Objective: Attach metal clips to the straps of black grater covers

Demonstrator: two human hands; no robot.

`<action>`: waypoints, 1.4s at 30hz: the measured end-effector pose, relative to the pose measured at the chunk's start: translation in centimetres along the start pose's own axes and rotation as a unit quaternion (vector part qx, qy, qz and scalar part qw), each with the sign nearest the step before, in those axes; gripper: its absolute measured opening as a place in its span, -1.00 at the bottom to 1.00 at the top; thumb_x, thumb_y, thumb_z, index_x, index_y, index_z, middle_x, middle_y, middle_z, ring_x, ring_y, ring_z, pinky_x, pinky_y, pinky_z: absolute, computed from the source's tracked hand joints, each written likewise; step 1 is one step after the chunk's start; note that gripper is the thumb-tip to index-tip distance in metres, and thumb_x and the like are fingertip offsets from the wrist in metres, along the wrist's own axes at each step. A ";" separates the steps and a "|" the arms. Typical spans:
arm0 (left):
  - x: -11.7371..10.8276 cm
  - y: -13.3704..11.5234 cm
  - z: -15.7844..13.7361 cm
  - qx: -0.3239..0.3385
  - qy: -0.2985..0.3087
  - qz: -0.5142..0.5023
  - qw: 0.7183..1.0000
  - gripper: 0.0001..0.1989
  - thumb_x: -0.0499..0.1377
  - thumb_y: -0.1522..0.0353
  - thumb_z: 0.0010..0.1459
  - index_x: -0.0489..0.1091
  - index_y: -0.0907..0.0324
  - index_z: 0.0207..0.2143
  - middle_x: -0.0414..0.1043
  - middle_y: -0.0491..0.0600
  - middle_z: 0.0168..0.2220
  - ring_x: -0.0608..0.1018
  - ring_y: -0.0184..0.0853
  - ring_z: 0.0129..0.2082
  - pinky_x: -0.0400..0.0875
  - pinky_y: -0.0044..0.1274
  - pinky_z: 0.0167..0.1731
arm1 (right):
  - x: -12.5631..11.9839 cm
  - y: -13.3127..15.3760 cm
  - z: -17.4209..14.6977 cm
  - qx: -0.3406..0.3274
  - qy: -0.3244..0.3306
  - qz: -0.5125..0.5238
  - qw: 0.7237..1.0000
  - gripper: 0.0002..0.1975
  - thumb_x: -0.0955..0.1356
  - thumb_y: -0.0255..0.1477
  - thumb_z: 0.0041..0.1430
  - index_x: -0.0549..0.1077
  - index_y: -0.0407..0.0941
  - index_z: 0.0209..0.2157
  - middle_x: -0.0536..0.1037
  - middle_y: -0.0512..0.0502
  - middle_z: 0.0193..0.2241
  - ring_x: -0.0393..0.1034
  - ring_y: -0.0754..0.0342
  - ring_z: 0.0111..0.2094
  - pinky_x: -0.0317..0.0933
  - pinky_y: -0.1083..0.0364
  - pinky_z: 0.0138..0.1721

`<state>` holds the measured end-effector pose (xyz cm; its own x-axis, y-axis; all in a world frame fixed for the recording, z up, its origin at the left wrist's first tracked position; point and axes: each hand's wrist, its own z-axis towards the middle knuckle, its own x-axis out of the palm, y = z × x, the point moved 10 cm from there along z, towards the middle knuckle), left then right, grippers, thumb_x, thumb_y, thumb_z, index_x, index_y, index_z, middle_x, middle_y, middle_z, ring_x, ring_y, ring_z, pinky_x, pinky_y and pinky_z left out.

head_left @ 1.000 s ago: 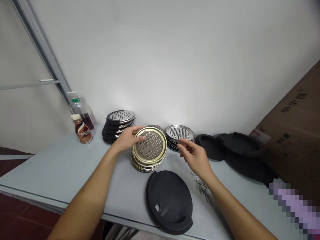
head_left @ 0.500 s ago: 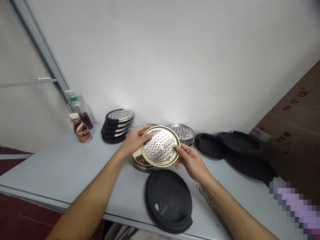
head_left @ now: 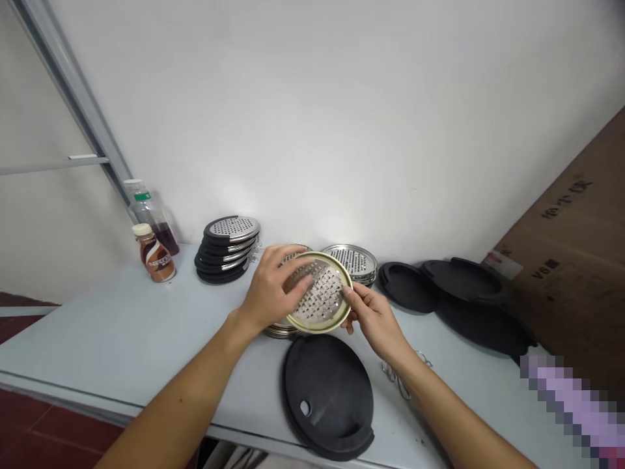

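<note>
Pinching the grater (head_left: 322, 296) by its right rim, the right hand (head_left: 375, 318) has some fingers hidden behind it. The left hand (head_left: 269, 286), fingers spread, covers the grater's left part; whether they touch it, I cannot tell. Beyond the black disc (head_left: 332, 387), the grater hides most of a stack (head_left: 280, 332).

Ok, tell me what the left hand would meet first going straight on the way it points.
The left hand would probably first meet the round, gold-rimmed metal grater disc; whether they already touch is unclear.
</note>
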<state>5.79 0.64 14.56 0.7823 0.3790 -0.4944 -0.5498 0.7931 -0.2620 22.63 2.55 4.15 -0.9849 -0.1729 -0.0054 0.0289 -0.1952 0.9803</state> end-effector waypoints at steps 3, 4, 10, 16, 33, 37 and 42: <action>0.6 -1.2 0.0 0.019 0.036 -0.021 0.999 -0.74 0.19 0.43 0.20 0.50 0.06 -0.06 0.47 0.01 0.03 0.42 -0.18 0.08 0.32 -0.24 0.11 | -0.3 0.4 -0.3 0.003 -0.017 -0.034 0.999 -0.65 0.28 -0.14 0.29 0.50 -0.13 -0.29 0.37 0.08 -0.65 0.21 0.16 -0.64 0.11 0.18 -0.63; 0.7 -1.2 0.0 0.016 0.045 -0.033 0.998 -0.75 0.18 0.44 0.21 0.51 0.06 -0.07 0.49 0.01 0.00 0.45 -0.19 0.05 0.35 -0.26 0.08 | -0.3 0.6 -0.4 0.006 -0.017 -0.043 0.999 -0.65 0.29 -0.14 0.29 0.53 -0.13 -0.26 0.42 0.05 -0.61 0.27 0.14 -0.59 0.16 0.17 -0.57; 1.6 -1.4 -0.3 0.037 0.127 -0.096 0.986 -0.83 0.20 0.45 0.19 0.56 0.11 -0.21 0.56 0.00 -0.15 0.53 -0.26 -0.11 0.44 -0.37 -0.06 | 0.4 1.3 -0.9 0.029 0.014 -0.027 0.999 -0.67 0.39 -0.20 0.18 0.59 -0.08 -0.10 0.65 -0.09 -0.26 0.49 -0.03 -0.22 0.33 0.06 -0.18; 3.6 -1.9 -1.5 0.066 0.200 -0.085 0.974 -0.85 0.17 0.42 0.22 0.56 0.17 -0.23 0.58 0.02 -0.18 0.54 -0.26 -0.14 0.46 -0.39 -0.11 | 0.3 1.4 -0.8 0.028 0.034 -0.076 0.996 -0.68 0.39 -0.23 0.16 0.62 -0.08 -0.13 0.66 -0.12 -0.22 0.51 -0.05 -0.22 0.33 0.01 -0.15; 4.3 -3.9 -2.1 0.107 0.233 -0.033 0.966 -0.81 0.13 0.47 0.20 0.56 0.19 -0.27 0.62 0.03 -0.26 0.61 -0.27 -0.31 0.51 -0.46 -0.31 | 0.8 1.3 -1.1 0.051 0.079 -0.070 0.993 -0.72 0.37 -0.26 0.18 0.63 -0.06 -0.14 0.67 -0.09 -0.27 0.52 -0.01 -0.26 0.34 0.05 -0.19; 4.4 -3.2 -2.0 0.064 0.232 -0.059 0.969 -0.81 0.15 0.49 0.16 0.57 0.18 -0.25 0.63 0.01 -0.28 0.62 -0.28 -0.34 0.51 -0.47 -0.32 | 1.0 1.4 -1.2 0.053 0.085 -0.062 0.993 -0.70 0.37 -0.26 0.19 0.62 -0.07 -0.11 0.67 -0.11 -0.26 0.53 -0.03 -0.23 0.34 0.03 -0.16; 4.5 -0.8 -1.7 -0.079 0.227 -0.125 0.963 -0.74 0.17 0.49 0.16 0.55 0.05 -0.14 0.63 -0.11 -0.25 0.63 -0.33 -0.32 0.51 -0.50 -0.27 | 1.0 1.6 -1.4 0.056 0.083 -0.057 0.993 -0.71 0.37 -0.26 0.19 0.62 -0.05 -0.13 0.67 -0.09 -0.27 0.53 -0.02 -0.25 0.35 0.03 -0.18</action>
<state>9.23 0.86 11.12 0.7073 -0.0896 -0.7012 -0.4263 0.7372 -0.5242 21.93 0.77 5.41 -0.9385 -0.3148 -0.1419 -0.1100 -0.1168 0.9870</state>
